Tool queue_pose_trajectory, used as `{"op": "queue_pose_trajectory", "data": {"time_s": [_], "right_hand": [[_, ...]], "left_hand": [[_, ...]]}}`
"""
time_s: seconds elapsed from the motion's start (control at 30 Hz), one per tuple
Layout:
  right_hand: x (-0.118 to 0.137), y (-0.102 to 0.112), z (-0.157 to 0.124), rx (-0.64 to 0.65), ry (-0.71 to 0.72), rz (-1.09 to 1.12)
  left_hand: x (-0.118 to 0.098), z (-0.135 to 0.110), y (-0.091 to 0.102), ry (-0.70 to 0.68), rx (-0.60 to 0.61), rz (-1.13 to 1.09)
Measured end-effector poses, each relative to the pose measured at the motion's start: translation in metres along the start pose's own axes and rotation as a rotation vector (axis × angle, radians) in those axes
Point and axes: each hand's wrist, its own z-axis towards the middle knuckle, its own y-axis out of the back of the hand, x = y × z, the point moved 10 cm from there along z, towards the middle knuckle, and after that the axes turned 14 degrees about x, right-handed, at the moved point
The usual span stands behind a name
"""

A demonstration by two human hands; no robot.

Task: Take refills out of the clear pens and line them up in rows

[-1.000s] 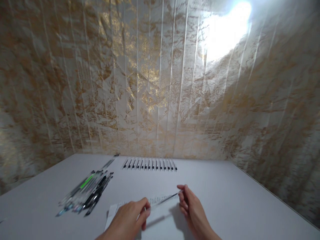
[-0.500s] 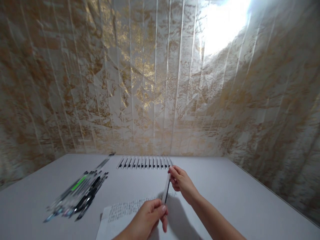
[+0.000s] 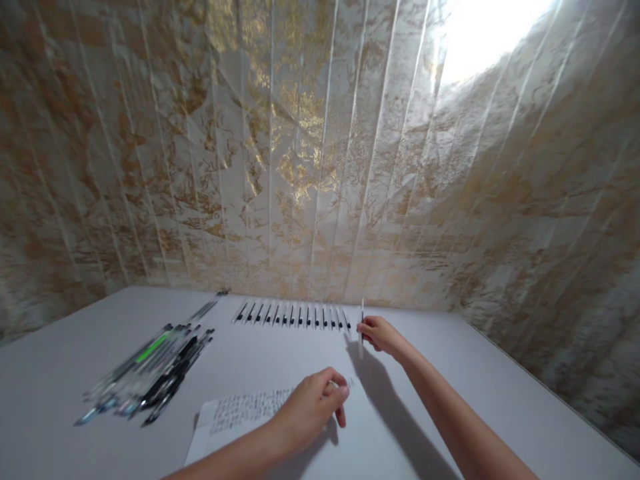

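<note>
My right hand (image 3: 379, 333) is stretched out to the far side of the white table (image 3: 475, 380), pinching a pen (image 3: 361, 313) that stands almost upright just right of a neat row of pens (image 3: 293, 315) along the back edge. My left hand (image 3: 313, 403) rests nearer to me on a sheet of paper with handwriting (image 3: 240, 417), its fingers curled and thumb pressed to fingertips; what they hold, if anything, I cannot make out.
A loose heap of pens (image 3: 147, 367), one with a green part, lies at the left of the table. A single pen (image 3: 207, 308) lies behind it. A crinkled gold and white sheet (image 3: 300, 167) covers the wall close behind the table.
My right hand has carried the pen away from the paper to the right end of the row. My left hand let go of the pen and stayed on the paper.
</note>
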Motion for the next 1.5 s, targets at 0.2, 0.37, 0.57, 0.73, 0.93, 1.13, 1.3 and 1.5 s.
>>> {"op": "queue_pose_trajectory", "data": {"time_s": [0.2, 0.37, 0.57, 0.73, 0.93, 1.13, 1.3, 1.5], "right_hand": [[-0.02, 0.028, 0.052, -0.055, -0.136, -0.248], [-0.017, 0.026, 0.069, -0.052, -0.12, -0.366], [-0.029, 0.011, 0.051, 0.113, -0.017, -0.397], [-0.043, 0.011, 0.044, 0.129, 0.009, -0.393], [-0.044, 0.012, 0.05, 0.095, 0.01, -0.43], [-0.037, 0.011, 0.059, 0.063, 0.016, -0.443], [-0.032, 0.012, 0.065, 0.049, 0.021, -0.425], [-0.03, 0.012, 0.07, 0.017, 0.023, -0.398]], "left_hand": [[0.013, -0.003, -0.005, 0.06, 0.012, 0.014], [0.018, -0.006, -0.003, 0.07, 0.002, -0.052], [0.02, -0.007, -0.006, 0.089, 0.034, -0.096], [0.023, -0.006, -0.007, 0.118, 0.068, -0.098], [0.021, -0.005, -0.007, 0.126, 0.102, -0.069], [0.024, -0.005, -0.008, 0.124, 0.111, -0.083], [0.029, -0.004, -0.01, 0.12, 0.126, -0.101], [0.034, -0.003, -0.012, 0.127, 0.132, -0.116]]}}
